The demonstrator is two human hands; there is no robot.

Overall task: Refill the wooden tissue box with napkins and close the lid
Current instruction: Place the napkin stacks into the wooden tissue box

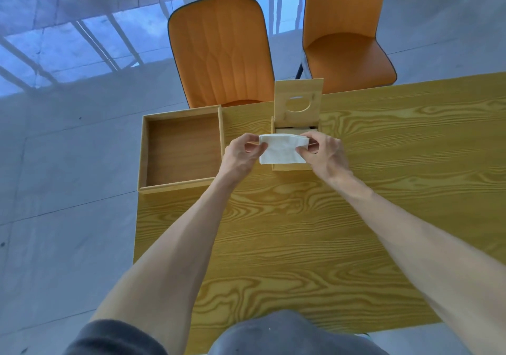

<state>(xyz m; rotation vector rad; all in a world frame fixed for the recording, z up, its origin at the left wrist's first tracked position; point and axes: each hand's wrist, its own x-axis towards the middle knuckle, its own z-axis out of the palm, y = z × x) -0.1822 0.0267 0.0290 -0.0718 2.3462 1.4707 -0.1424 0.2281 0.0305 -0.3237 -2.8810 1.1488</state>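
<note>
The wooden tissue box [290, 166] sits on the table [301, 231] near its far edge, with its lid [298, 103] standing upright at the back. Just above the box's opening, a folded stack of white napkins [282, 149] is held between both hands. The left hand [242, 153] pinches its left edge, fingers curled in; the right hand [324, 152] grips the right edge likewise. Left of the box lies an empty wooden tray [142, 152]. Beyond the box stand two orange chairs [221, 51].
</note>
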